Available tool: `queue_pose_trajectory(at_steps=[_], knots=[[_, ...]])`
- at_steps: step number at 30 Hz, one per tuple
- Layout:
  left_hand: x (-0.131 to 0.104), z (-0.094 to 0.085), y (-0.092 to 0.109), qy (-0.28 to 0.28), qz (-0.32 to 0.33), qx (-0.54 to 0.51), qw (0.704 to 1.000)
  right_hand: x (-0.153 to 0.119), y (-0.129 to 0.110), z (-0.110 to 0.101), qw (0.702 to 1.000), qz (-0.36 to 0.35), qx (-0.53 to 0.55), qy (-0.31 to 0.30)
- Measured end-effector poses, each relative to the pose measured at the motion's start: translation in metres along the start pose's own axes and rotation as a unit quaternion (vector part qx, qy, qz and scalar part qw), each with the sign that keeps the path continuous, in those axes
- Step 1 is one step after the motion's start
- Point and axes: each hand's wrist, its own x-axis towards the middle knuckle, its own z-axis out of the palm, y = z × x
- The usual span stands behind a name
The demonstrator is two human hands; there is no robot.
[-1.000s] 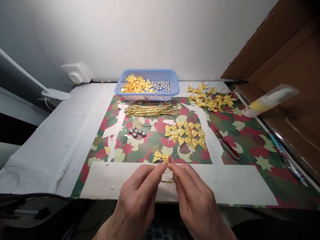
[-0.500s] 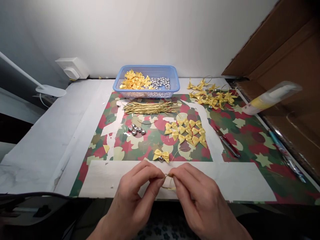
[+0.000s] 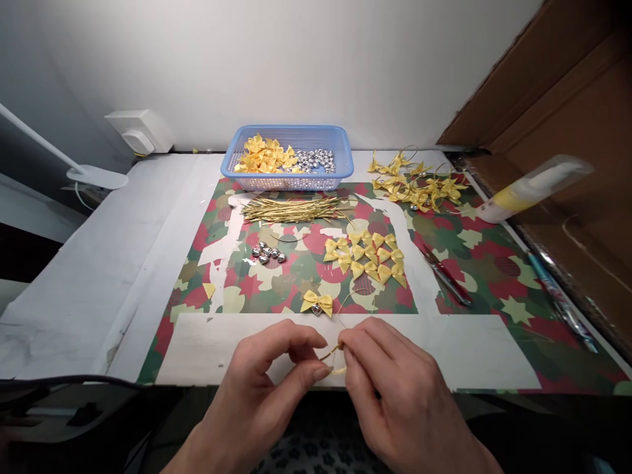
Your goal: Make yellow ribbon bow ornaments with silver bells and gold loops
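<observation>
My right hand (image 3: 395, 375) pinches a thin gold cord (image 3: 330, 353) over the white strip at the table's front edge. Beside it, my left hand (image 3: 276, 375) has its thumb and index finger apart, with the cord running between them. Just beyond the hands lies a yellow bow with a silver bell (image 3: 316, 304). A thin loop of cord (image 3: 358, 291) rests to the right of that bow. Several yellow bows (image 3: 365, 253) are laid out farther back, and several silver bells (image 3: 268, 253) sit left of them.
A blue basket (image 3: 288, 179) of bows and bells stands at the back, behind a bundle of gold cords (image 3: 291, 210). At right are finished-looking bows with cords (image 3: 419, 187), a red-handled tool (image 3: 447, 276), a bottle (image 3: 533, 191) and a pen (image 3: 563, 303).
My left thumb and index finger have parted from their pinch on the cord. My right hand keeps its pinch. The camera view has shifted slightly.
</observation>
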Motion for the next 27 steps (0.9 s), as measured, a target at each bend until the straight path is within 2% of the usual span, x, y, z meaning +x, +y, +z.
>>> queue_pose_trajectory(at_steps=[5,11,17,27], knots=[[0.0000,-0.0019,0.0011,0.012,0.010,0.014,1.000,-0.0001,0.0008,0.0020,0.999,-0.003,-0.036,0.015],[-0.0010,-0.0024,0.0008,0.021,0.053,0.046,0.997,0.0001,-0.0004,0.0008,0.999,-0.018,-0.035,0.012],[-0.0009,-0.0034,0.0015,0.001,0.059,0.056,0.997,-0.0019,-0.0019,-0.0013,0.999,-0.007,-0.047,0.004],[0.0055,-0.0028,0.0037,-0.017,0.127,0.113,0.985,-0.0032,-0.0068,-0.0023,0.998,-0.028,-0.047,-0.008]])
